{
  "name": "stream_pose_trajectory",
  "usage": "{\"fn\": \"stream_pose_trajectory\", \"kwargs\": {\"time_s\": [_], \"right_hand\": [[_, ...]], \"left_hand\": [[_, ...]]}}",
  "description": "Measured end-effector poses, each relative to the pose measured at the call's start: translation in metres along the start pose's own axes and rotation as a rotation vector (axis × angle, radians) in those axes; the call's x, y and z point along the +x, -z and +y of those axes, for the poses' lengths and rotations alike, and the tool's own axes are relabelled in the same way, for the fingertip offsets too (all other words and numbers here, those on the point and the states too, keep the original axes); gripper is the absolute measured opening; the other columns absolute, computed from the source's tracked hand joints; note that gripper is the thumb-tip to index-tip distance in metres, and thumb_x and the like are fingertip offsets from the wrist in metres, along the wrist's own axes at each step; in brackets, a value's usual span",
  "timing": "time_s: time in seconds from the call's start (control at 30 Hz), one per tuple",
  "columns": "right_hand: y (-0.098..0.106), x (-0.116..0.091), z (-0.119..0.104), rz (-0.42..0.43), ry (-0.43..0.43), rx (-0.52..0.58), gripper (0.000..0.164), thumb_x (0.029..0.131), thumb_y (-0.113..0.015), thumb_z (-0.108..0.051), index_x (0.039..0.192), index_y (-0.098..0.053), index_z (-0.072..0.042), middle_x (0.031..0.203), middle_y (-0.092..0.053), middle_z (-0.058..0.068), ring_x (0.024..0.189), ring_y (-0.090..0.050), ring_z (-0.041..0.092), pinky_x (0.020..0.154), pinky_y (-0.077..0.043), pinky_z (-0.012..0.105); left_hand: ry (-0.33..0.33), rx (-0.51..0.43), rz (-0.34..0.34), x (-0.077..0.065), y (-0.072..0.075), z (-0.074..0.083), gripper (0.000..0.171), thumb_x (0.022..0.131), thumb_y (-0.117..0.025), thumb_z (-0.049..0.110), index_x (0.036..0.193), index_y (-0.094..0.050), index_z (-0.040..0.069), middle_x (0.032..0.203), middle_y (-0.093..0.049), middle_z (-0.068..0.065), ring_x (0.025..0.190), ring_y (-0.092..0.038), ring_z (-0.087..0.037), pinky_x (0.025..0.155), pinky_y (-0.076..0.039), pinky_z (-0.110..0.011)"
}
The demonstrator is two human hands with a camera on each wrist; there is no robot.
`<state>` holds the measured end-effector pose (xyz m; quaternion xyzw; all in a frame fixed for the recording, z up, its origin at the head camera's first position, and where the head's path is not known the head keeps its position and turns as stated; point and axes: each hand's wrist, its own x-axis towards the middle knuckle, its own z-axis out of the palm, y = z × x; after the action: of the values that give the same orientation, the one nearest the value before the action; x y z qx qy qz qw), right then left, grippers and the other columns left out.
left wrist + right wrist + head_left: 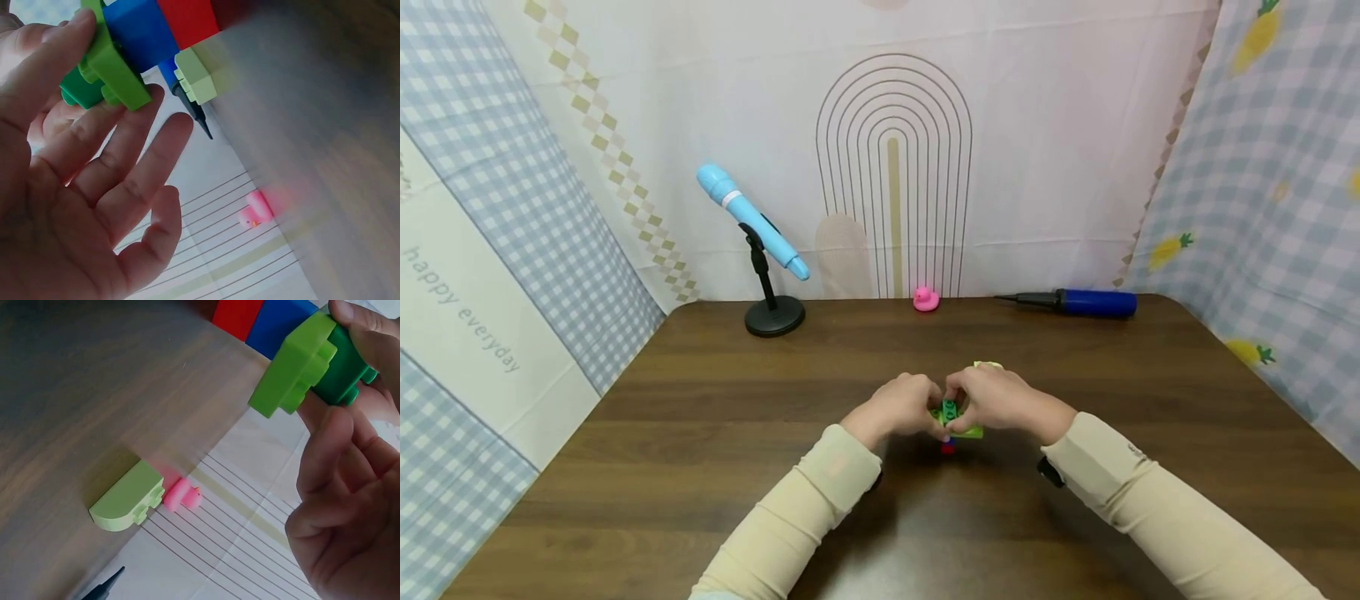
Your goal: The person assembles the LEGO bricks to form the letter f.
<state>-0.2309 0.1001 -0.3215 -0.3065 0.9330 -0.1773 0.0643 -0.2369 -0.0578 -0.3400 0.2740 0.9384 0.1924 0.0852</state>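
A stack of toy building bricks stands on the table between both hands. Its red brick (187, 22) is lowest, then a blue brick (139, 32), a long lime green brick (290, 365) and a dark green brick (950, 409) on top. My left hand (904, 406) holds the lime green brick at its left end, thumb in front and fingertips behind. From the right, my right hand (996, 400) pinches the dark green brick between thumb and fingers. A loose pale green brick with a rounded end (128, 497) lies just beyond the right hand.
Along the table's back edge stand a light blue microphone (752, 221) on a black stand (775, 315), a pink toy duck (926, 299) and a blue hand pump (1097, 302) with a black nozzle. Fabric curtains enclose the back and sides of the wooden table (700, 467).
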Motion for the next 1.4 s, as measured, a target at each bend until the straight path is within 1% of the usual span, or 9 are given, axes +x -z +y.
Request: {"fn": "stream_pose_trajectory", "kwargs": {"time_s": [0.13,0.2,0.47,0.63,0.9,1.0,1.13,1.23,1.4], "right_hand": [[-0.004,0.001,0.0,-0.008,-0.049,-0.016,0.022,0.067,-0.074,-0.031,0.076,-0.059,-0.018,0.068,-0.055,-0.01,0.063,-0.048,0.007,0.052,-0.041,0.025],[-0.006,0.001,0.0,0.0,-0.059,-0.03,0.022,0.067,-0.074,-0.031,0.076,-0.059,-0.019,0.069,-0.056,-0.01,0.063,-0.048,0.007,0.052,-0.041,0.026],[-0.008,-0.001,0.002,0.036,-0.03,0.002,0.024,0.068,-0.074,-0.031,0.081,-0.059,-0.017,0.074,-0.058,-0.01,0.067,-0.051,0.006,0.056,-0.042,0.026],[-0.007,-0.003,0.005,0.019,-0.05,0.024,0.026,0.07,-0.072,-0.034,0.086,-0.06,-0.018,0.081,-0.06,-0.009,0.072,-0.053,0.008,0.059,-0.042,0.027],[-0.002,-0.009,0.011,-0.018,-0.055,0.073,0.032,0.071,-0.069,-0.039,0.092,-0.06,-0.018,0.09,-0.06,-0.007,0.083,-0.055,0.012,0.066,-0.042,0.031],[0.001,-0.012,0.018,-0.021,-0.036,0.079,0.032,0.072,-0.069,-0.036,0.094,-0.061,-0.015,0.088,-0.06,-0.007,0.083,-0.055,0.011,0.069,-0.043,0.032],[0.007,-0.016,0.031,-0.008,-0.022,0.074,0.026,0.077,-0.067,-0.024,0.097,-0.062,-0.009,0.088,-0.061,-0.004,0.081,-0.057,0.01,0.068,-0.044,0.031],[0.011,-0.019,0.042,0.005,-0.045,0.055,0.023,0.079,-0.064,-0.016,0.099,-0.062,-0.006,0.09,-0.062,-0.001,0.082,-0.058,0.013,0.069,-0.045,0.033],[0.016,-0.022,0.057,0.032,-0.102,0.01,0.021,0.081,-0.062,-0.015,0.099,-0.062,-0.005,0.089,-0.062,0.0,0.081,-0.058,0.016,0.07,-0.045,0.036]], "left_hand": [[-0.007,0.007,-0.002,0.0,-0.003,-0.001,0.026,0.063,-0.077,0.033,0.065,-0.058,0.016,0.054,-0.043,0.008,0.053,-0.036,-0.008,0.047,-0.031,-0.021],[0.002,0.008,-0.005,0.0,-0.003,-0.001,0.026,0.062,-0.077,0.033,0.065,-0.058,0.016,0.054,-0.046,0.008,0.053,-0.038,-0.008,0.048,-0.032,-0.021],[0.072,-0.013,-0.015,0.0,0.002,0.002,0.025,0.062,-0.078,0.031,0.072,-0.061,0.016,0.061,-0.054,0.008,0.058,-0.045,-0.01,0.051,-0.037,-0.023],[0.095,0.04,-0.02,0.0,0.005,0.007,0.025,0.064,-0.076,0.034,0.077,-0.063,0.018,0.065,-0.054,0.009,0.063,-0.047,-0.011,0.051,-0.038,-0.025],[0.127,0.1,-0.003,0.0,0.002,0.014,0.026,0.063,-0.076,0.036,0.077,-0.062,0.019,0.064,-0.053,0.008,0.061,-0.048,-0.011,0.05,-0.037,-0.027],[0.131,0.107,-0.005,0.001,0.001,0.015,0.028,0.064,-0.076,0.036,0.081,-0.063,0.019,0.066,-0.053,0.009,0.063,-0.048,-0.01,0.052,-0.038,-0.027],[0.148,0.111,-0.011,0.003,0.0,0.015,0.032,0.064,-0.076,0.037,0.086,-0.064,0.018,0.069,-0.053,0.009,0.065,-0.048,-0.01,0.054,-0.039,-0.028],[0.157,0.111,-0.014,0.004,-0.001,0.015,0.034,0.063,-0.076,0.037,0.089,-0.064,0.018,0.071,-0.053,0.009,0.066,-0.048,-0.011,0.055,-0.039,-0.029],[0.16,0.126,-0.019,0.005,-0.002,0.015,0.035,0.063,-0.076,0.037,0.09,-0.064,0.018,0.073,-0.053,0.009,0.067,-0.048,-0.011,0.056,-0.039,-0.028]]}}
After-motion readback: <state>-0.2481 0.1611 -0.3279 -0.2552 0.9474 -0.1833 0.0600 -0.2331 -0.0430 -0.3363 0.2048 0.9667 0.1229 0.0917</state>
